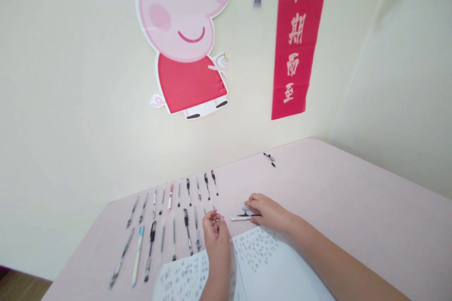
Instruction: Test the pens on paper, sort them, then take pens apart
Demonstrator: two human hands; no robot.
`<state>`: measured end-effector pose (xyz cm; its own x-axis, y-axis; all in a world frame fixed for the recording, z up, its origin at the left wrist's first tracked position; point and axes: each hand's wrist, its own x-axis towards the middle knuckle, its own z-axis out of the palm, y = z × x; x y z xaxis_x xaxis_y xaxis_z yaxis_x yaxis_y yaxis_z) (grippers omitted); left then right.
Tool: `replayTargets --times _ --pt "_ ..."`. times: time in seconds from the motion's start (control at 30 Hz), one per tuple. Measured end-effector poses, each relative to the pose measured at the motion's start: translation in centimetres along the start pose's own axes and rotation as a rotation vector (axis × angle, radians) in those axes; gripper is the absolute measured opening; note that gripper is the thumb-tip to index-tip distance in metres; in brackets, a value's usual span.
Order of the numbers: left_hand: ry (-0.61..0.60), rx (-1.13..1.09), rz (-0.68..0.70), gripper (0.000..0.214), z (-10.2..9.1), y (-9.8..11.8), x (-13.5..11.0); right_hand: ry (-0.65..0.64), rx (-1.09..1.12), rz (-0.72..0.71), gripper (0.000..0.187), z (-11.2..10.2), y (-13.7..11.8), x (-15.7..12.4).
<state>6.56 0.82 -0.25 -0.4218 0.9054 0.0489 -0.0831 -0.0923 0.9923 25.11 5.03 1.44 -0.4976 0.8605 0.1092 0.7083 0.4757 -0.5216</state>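
My left hand (215, 235) is above the open notebook (282, 263), at the right end of the lower row of pens. Its fingers are curled together around what looks like a slim pen, mostly hidden by them. Thin tips show just beyond the knuckles. Farther right, my right hand (266, 210) reaches over a small group of pens just past the notebook's top edge. Its fingers close over their right ends. A white pen (240, 218) sticks out to the left, with a dark one and a blue one partly covered beside it.
Two rows of pens lie on the pink table on the left, including a pink-and-white pen (171, 197), a blue-capped yellow pen (137, 256) and a black-capped pen (187, 230). Small black pen parts (269, 157) lie near the back edge. A wall (88, 80) stands behind.
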Motion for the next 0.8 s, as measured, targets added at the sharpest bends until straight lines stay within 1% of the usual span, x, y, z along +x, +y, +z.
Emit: replayTargets --times 0.2,0.33,0.43,0.5,0.67,0.8 --pt "-0.011 0.032 -0.004 0.025 0.1 0.1 0.0 0.066 -0.005 -0.020 0.030 1.2 0.8 0.4" --pt "-0.007 0.012 -0.006 0.027 0.0 -0.3 0.1 0.113 -0.005 -0.051 0.037 1.4 0.9 0.4" --pt "-0.019 0.023 0.012 0.028 -0.1 -0.7 0.2 0.145 -0.015 -0.106 0.043 1.5 1.1 0.3" --pt "-0.022 0.038 0.015 0.027 -0.1 -0.9 0.3 0.134 0.004 -0.155 0.044 1.7 1.3 0.3" --pt "-0.027 0.047 0.006 0.027 -0.1 -0.8 0.3 0.062 0.088 -0.239 0.038 2.0 1.3 0.2" --pt "-0.024 0.035 -0.008 0.028 -0.1 -0.8 0.3 0.069 0.100 -0.250 0.036 2.3 1.1 0.4"
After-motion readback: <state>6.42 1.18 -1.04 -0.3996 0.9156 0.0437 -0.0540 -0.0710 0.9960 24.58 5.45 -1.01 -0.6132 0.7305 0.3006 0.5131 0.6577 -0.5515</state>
